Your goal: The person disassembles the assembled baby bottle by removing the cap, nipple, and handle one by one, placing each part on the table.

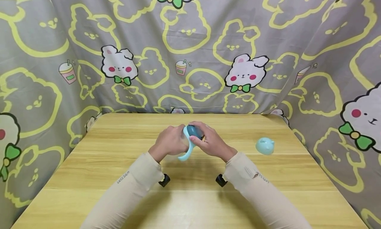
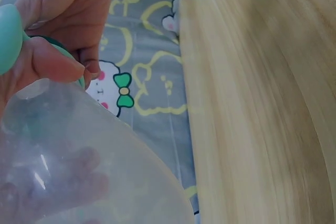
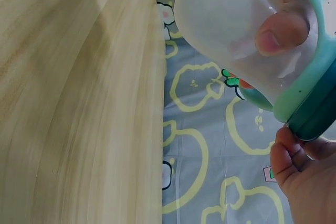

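The left hand grips a bottle by its cloudy body; the right hand pinches its dark collar, above the bench's middle. A pale-blue cap sits to the right; a patterned curtain hangs beyond the far edge.

From the head, one view faces forward and down across the desk; both wrist views, close up and turned sideways, share the bottle and patterned curtain.
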Demonstrator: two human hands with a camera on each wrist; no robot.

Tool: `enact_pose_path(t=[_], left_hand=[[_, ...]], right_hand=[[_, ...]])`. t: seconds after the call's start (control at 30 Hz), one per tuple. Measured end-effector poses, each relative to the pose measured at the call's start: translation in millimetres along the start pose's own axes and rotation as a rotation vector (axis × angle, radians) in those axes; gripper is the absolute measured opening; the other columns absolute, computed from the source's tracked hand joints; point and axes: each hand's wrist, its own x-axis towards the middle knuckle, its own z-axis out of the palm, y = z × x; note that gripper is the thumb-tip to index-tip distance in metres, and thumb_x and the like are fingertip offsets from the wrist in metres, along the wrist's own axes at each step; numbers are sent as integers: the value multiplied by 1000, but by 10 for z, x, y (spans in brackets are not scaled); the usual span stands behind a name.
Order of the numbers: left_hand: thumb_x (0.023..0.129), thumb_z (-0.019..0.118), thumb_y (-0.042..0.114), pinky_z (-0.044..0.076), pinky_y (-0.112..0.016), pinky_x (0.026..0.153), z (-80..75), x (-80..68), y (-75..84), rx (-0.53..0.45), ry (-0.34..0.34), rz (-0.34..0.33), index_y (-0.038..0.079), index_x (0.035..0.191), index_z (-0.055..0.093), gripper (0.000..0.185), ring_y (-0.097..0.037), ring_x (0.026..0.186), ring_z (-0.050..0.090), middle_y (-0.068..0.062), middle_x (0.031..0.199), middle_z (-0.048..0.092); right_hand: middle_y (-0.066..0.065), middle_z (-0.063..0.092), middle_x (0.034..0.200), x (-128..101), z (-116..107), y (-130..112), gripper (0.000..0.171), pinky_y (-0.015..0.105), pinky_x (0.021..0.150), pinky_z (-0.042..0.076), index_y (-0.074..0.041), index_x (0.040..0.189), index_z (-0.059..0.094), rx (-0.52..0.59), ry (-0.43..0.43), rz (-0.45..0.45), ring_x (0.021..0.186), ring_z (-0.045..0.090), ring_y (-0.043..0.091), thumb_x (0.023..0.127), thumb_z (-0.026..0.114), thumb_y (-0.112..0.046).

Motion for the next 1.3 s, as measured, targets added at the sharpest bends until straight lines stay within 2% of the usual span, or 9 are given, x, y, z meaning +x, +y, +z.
enact_pose_path(t=[0.27,0.43,0.67,0.9,1.13,1.3], left_hand=[[66,73,31,40,-32,51,5,6,-4,0,-2,6,9,103,59,45,-19,60,52,-1,69,53],[65,73,31,40,-32,51,7,0,-20,-14,5,-2,10,99,59,43,-19,59,51,-1,68,53],[64,74,31,41,-32,52,7,-2,-3,-3,15,-12,8,103,61,47,-19,60,52,0,70,55],[64,75,33,42,-32,52,-3,1,24,11,33,-11,7,107,61,52,-19,63,53,-1,72,55],[63,75,34,43,-33,54,-23,-9,28,-12,41,-53,5,115,61,61,-21,66,55,-3,76,57],[62,76,34,44,-34,56,-2,-4,19,-25,43,-56,7,112,61,58,-23,70,56,-3,78,58]], right_hand=[[12,55,124,-11,-20,-5,43,42,77,49,-13,136,46,18,-6,1,97,55,22,96,60,-19],[10,55,126,-15,-27,-24,45,38,77,48,-15,137,46,26,-17,13,97,55,21,94,60,-17],[13,55,125,-27,-42,-36,56,39,79,50,-14,143,39,56,7,29,95,57,21,92,62,-18],[9,52,131,-49,-71,3,57,39,78,49,-15,142,42,15,32,8,98,53,21,90,65,-19],[6,54,127,-85,-107,20,60,35,76,50,-18,143,42,-18,39,3,95,54,19,89,68,-22],[7,53,128,-107,-103,26,62,36,74,50,-19,144,40,-39,44,-26,94,54,19,89,67,-24]])
